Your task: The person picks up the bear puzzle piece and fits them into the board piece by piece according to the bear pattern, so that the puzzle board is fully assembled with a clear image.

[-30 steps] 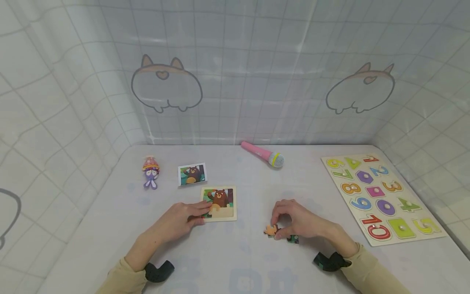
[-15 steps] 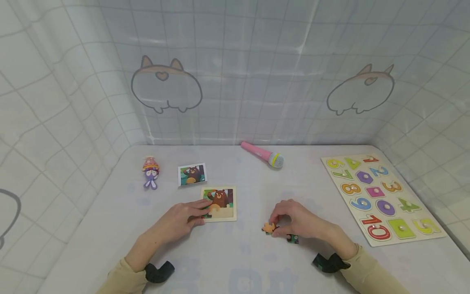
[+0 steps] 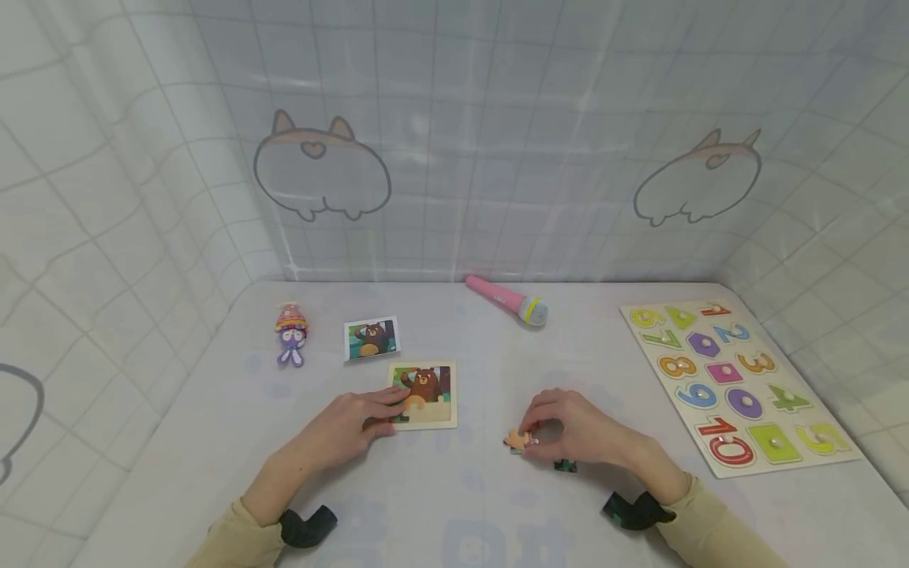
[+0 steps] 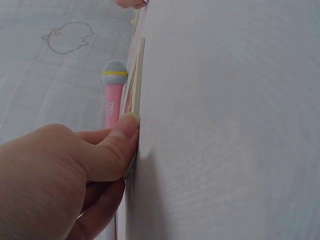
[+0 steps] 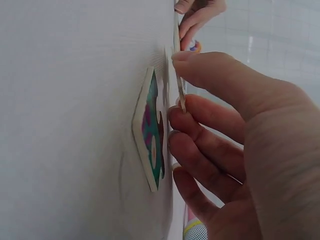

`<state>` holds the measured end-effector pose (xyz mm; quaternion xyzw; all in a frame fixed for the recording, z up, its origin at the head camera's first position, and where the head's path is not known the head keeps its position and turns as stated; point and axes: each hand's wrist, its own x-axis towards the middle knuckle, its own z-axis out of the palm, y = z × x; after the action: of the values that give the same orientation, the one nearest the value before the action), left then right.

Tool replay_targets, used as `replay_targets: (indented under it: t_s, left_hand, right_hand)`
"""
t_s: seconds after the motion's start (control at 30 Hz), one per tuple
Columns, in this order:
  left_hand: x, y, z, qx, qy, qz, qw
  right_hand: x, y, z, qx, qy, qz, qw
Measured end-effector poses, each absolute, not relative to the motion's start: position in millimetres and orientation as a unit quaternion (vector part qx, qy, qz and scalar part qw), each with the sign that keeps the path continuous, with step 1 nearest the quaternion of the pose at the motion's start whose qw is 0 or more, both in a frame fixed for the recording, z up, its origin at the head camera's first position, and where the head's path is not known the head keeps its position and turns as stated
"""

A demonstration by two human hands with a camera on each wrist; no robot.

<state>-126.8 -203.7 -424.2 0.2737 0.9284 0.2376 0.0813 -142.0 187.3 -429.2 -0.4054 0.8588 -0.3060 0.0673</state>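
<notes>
A square wooden bear jigsaw board (image 3: 435, 412) lies near the middle of the table, its upper part filled with picture and its lower part bare wood. My left hand (image 3: 349, 426) holds its left edge, thumb at the near side and fingers over the picture. To the right, my right hand (image 3: 578, 426) pinches an orange-and-brown puzzle piece (image 3: 518, 439) between thumb and fingers, close to the tabletop. Another dark green puzzle piece (image 5: 151, 135) lies flat under that hand, partly hidden in the head view. In the right wrist view the pinched piece (image 5: 182, 97) appears edge-on.
Behind the board lies a bear picture card (image 3: 372, 338). A purple doll figure (image 3: 291, 335) is at the far left, and a pink toy microphone (image 3: 507, 300) at the back. A number-and-shape peg board (image 3: 738, 386) covers the right side.
My right hand has shifted very slightly left with the pinched piece, which has turned a little. My left hand and the board stay put.
</notes>
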Motion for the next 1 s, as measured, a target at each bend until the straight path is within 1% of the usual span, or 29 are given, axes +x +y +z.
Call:
replay_targets:
  t_s: [0.1,0.23,0.33,0.47,0.63,1.0]
  left_hand:
    - [-127,-203,-423,0.271,0.929,0.236,0.086]
    - [-126,-200,-420,0.269,0.930,0.233,0.088]
    - [-125,-199,-418,0.269,0.932,0.227,0.084]
    - [-123,-199,-417,0.265,0.936,0.220,0.078]
    - [-123,-199,-418,0.261,0.936,0.222,0.073]
    - [-124,-200,-420,0.265,0.935,0.227,0.067]
  right_hand:
    - [-142,187,-431,-0.424,0.852,-0.305,0.030]
    - [-141,178,-432,-0.444,0.840,-0.308,-0.048]
    - [-141,164,-431,-0.437,0.840,-0.312,-0.079]
    - [-143,141,-429,-0.424,0.848,-0.305,-0.093]
    - [-148,116,-428,-0.431,0.846,-0.296,-0.105]
    - [-155,75,-428,-0.441,0.845,-0.289,-0.086]
